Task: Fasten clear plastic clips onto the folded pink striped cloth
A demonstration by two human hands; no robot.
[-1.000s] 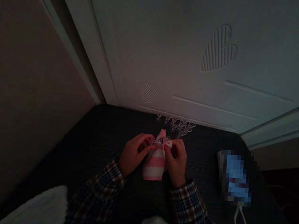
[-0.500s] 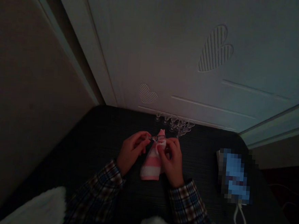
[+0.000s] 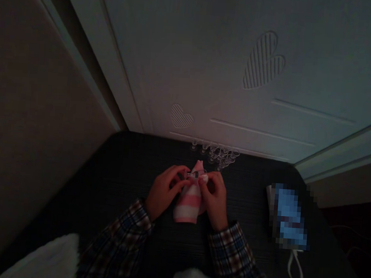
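Note:
A small clear stemmed glass (image 3: pixel 197 174) lies sideways between my two hands, above the dark tabletop. My left hand (image 3: pixel 164 190) pinches it at its foot end, on the left. In my right hand (image 3: pixel 215 198) is a bunched part of a pink-and-white striped cloth (image 3: pixel 188 201), pressed near the glass's bowl. The rest of the cloth hangs down between the hands toward me, and a pink tip pokes out beyond the glass. Whether the cloth reaches inside the bowl is too dark to tell.
Several small clear stemmed glasses (image 3: pixel 220 154) stand close together at the table's back edge, against a white panel (image 3: pixel 158 69) with carved hearts. On the right lies a blurred-out phone-like device (image 3: pixel 291 216) with a white strap (image 3: pixel 295 269). The dark table (image 3: pixel 116 168) meets a wall at left.
My left hand has moved slightly right, bringing its fingers closer to my right hand. The right fingers have shifted on the cloth near the bowl. The view has turned a little.

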